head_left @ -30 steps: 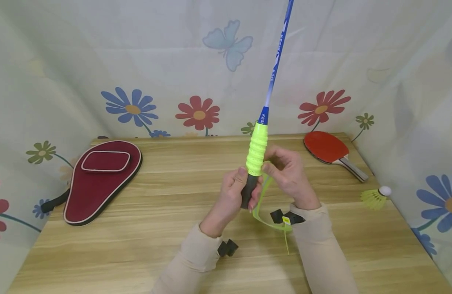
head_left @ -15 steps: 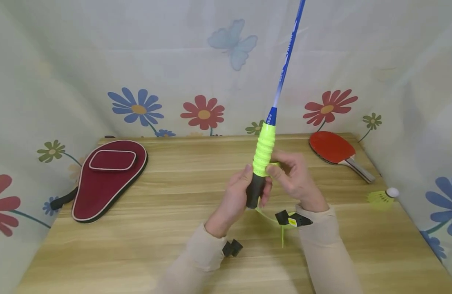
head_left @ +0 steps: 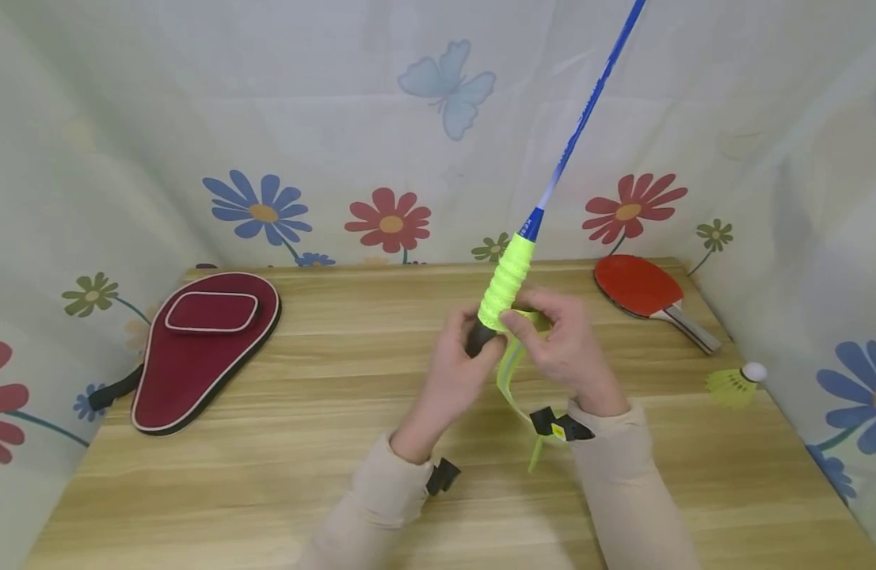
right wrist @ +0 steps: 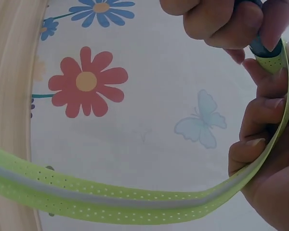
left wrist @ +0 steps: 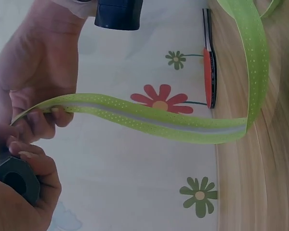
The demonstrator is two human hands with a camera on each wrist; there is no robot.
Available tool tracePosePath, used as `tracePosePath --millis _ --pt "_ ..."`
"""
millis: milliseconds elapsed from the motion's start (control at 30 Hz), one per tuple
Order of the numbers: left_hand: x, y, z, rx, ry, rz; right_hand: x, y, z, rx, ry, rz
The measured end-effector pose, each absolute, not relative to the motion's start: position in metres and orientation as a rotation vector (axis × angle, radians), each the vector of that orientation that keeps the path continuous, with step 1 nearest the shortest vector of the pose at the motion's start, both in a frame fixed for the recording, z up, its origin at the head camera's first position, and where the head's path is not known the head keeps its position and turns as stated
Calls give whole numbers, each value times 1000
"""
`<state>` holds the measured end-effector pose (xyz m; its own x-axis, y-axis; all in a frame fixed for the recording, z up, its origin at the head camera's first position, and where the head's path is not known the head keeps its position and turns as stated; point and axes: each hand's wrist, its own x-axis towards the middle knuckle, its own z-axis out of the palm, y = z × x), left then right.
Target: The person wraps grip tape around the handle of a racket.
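A blue-shafted badminton racket [head_left: 584, 119] leans up and to the right in the head view, its head out of frame. Yellow-green perforated grip tape [head_left: 507, 281] is wound in ridged turns round the upper handle; the butt end [left wrist: 12, 178] is bare and black. My left hand [head_left: 455, 368] grips that bare part. My right hand [head_left: 562, 340] pinches the tape right at the lowest turn. From there the loose tape [right wrist: 149, 204], with a grey stripe along its inner face, hangs in a curve down toward the table.
On the wooden table [head_left: 302, 491], a dark red paddle case [head_left: 196, 356] lies at left. A red table tennis paddle [head_left: 637, 285] and a yellow shuttlecock [head_left: 733, 384] lie at right. A flowered curtain [head_left: 324, 103] hangs behind.
The racket has tilted further to the right and turned in my left hand, which has shifted its hold on the butt. My right hand keeps the tape at the lowest turn.
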<state>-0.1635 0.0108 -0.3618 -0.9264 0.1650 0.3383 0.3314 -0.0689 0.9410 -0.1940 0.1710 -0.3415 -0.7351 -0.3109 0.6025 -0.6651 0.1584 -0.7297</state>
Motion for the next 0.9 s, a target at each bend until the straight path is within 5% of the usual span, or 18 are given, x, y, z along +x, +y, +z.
tracePosePath --millis 900 --pt "-166 4 -364 -543 -1984 -2283 -195 166 -345 1054 -1992 1687"
